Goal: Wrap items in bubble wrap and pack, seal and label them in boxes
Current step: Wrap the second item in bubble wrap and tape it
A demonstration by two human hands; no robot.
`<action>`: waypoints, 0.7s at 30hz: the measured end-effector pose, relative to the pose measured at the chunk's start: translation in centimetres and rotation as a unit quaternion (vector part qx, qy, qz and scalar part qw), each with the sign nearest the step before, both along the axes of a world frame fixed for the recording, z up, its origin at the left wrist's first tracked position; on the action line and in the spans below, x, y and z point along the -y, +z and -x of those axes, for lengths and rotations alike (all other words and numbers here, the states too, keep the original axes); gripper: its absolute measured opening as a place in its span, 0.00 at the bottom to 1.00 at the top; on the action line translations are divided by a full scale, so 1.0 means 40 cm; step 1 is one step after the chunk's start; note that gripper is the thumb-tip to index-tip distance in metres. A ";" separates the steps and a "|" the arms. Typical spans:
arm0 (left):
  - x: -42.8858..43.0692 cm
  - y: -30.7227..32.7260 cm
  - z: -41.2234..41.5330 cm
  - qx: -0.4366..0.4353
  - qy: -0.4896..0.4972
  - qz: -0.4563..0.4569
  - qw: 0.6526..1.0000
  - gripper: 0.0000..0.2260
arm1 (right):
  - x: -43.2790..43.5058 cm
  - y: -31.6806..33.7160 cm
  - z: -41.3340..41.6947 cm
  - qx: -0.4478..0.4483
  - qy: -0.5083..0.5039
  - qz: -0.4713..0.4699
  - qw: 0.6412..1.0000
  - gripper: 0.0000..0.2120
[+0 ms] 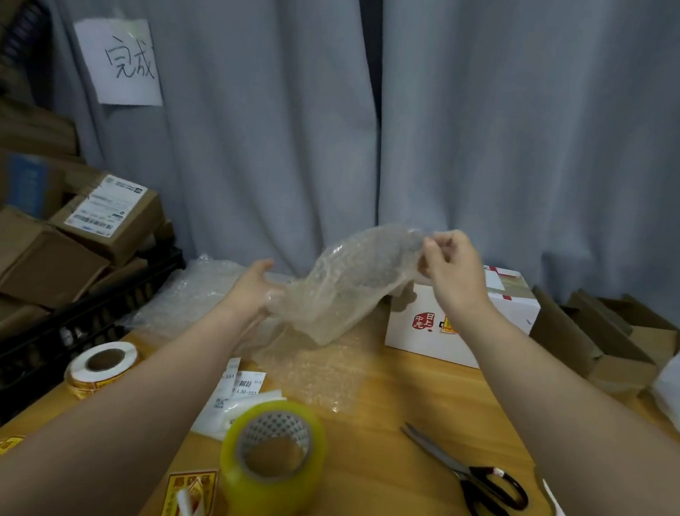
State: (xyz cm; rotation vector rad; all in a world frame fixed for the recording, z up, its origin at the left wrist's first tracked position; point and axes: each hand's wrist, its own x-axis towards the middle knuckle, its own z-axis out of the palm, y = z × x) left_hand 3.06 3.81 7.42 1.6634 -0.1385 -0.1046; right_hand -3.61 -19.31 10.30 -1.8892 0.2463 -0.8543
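- While the right hand pinched the top edge of the wrap, the left hand gripped its lower end, holding it above the table.
- Step, likely: spreading wrap for an item.
- Next called for laying it flat beside the box.

The one camera sits on the person's head. It looks forward and down over the wooden table, close above it, toward the gray curtain.

A lane of table lies open between tape roll and scissors; the white box blocks far right.
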 end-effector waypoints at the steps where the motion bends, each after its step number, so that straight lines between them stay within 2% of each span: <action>1: -0.001 0.009 0.004 0.023 0.000 0.041 0.999 0.25 | 0.007 0.011 0.012 0.015 -0.008 -0.002 1.000 0.03; 3: 0.000 0.036 0.024 0.091 -0.014 0.089 0.992 0.26 | 0.018 0.031 0.045 0.050 -0.027 -0.012 0.998 0.03; 5: 0.003 0.059 0.036 0.156 -0.008 0.113 0.981 0.21 | 0.030 0.044 0.090 0.089 -0.056 -0.022 0.994 0.04; 6: 0.007 0.072 0.047 0.192 0.003 0.109 0.975 0.17 | 0.038 0.046 0.115 0.109 -0.073 -0.024 0.991 0.05; 8: 0.018 0.093 0.079 0.265 0.027 0.082 0.960 0.18 | 0.058 0.042 0.167 0.139 -0.097 -0.028 0.985 0.08; 11: 0.040 0.119 0.135 0.316 0.016 0.079 0.945 0.19 | 0.076 0.048 0.265 0.195 -0.082 -0.064 0.975 0.22; 14: 0.064 0.126 0.185 0.377 -0.001 0.073 0.923 0.18 | 0.087 0.034 0.378 0.219 -0.103 -0.034 0.970 0.23; 17: 0.097 0.066 0.204 0.447 -0.017 -0.033 0.894 0.17 | 0.112 -0.041 0.461 0.146 -0.118 0.049 0.981 0.21; 19: 0.111 -0.014 0.194 0.473 -0.069 -0.175 0.861 0.16 | 0.120 -0.122 0.486 0.016 -0.121 0.114 0.986 0.20; 21: 0.113 -0.092 0.183 0.435 -0.128 -0.297 0.840 0.13 | 0.109 -0.204 0.497 -0.140 -0.110 0.178 0.968 0.15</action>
